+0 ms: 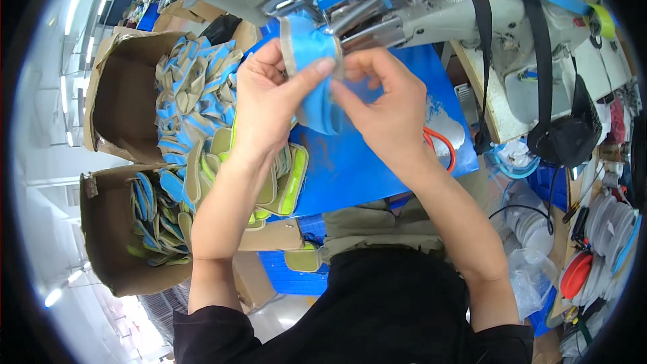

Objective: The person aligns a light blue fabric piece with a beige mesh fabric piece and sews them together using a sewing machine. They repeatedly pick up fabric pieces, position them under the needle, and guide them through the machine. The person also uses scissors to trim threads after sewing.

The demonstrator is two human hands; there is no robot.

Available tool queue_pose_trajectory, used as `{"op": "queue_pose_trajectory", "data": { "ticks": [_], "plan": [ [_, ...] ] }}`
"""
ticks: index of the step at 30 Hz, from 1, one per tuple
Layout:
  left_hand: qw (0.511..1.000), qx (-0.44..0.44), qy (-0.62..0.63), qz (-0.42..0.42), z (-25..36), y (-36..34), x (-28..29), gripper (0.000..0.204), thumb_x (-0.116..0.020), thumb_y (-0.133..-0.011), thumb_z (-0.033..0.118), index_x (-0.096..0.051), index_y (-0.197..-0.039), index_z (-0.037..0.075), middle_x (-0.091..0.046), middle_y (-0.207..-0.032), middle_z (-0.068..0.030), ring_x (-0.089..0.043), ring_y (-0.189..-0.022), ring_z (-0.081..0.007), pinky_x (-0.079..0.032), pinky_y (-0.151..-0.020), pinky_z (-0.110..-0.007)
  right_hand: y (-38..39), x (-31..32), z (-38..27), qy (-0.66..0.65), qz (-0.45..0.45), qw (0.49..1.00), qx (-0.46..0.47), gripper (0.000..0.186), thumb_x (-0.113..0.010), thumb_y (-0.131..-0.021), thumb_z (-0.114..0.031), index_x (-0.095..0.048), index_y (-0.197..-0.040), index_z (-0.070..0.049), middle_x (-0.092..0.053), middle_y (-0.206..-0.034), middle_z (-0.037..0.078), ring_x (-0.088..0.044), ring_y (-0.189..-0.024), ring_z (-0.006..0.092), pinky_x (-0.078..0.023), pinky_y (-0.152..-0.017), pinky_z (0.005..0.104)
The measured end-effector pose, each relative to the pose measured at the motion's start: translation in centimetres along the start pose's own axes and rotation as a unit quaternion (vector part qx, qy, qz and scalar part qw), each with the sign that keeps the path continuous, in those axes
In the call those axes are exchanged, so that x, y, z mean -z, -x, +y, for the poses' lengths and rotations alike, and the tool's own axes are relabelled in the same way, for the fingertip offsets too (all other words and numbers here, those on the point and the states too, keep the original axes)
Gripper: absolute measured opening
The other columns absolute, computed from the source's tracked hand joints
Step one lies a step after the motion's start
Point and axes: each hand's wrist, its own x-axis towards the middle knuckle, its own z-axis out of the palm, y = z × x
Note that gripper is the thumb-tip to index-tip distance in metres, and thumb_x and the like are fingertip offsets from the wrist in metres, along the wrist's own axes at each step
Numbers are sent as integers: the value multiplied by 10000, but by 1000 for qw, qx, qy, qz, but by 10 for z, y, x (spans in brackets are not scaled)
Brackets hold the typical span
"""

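Note:
Both hands are raised at the metal fittings of a sewing machine (357,23), holding a blue fabric piece with beige edging (312,109). My left hand (273,84) grips it from the left, thumb across the blue face and fingers curled at its edge. My right hand (384,94) is at the piece's right edge, thumb against it and forefinger bent; its fingertips are partly hidden. The piece's upper end reaches up to the metal parts. Below lies a blue work surface (354,168), with a stack of green and beige pieces (286,178) on its left.
Two cardboard boxes (121,94) stand at the left, with blue-beige pieces (195,77) in and beside them. An orange-red loop (445,152) lies right of my right wrist. Black straps (539,81) hang from the machine. White discs and a red dish (576,276) sit at the far right.

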Motion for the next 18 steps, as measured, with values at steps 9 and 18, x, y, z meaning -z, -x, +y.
{"op": "queue_pose_trajectory", "data": {
  "ticks": [9,18],
  "plan": [
    [994,-28,-97,-34,7,2,7,273,-816,-870,50,-736,-1126,-4,-770,-984,-61,-695,-838,-84,-566,-775,-249,13,-15,2,-87,22,995,-53,234,-783,-810,-38,-692,-1025,-43,-727,-889,90,-731,-805,210,-570,-715,320],
    [997,29,61,-23,-6,-1,5,248,-799,-877,27,-729,-1112,-9,-766,-1000,-66,-701,-843,-90,-572,-781,-256,8,-5,17,-75,2,997,16,177,-739,-832,15,-712,-1004,-12,-708,-906,114,-718,-788,218,-566,-723,317]
  ]
}}
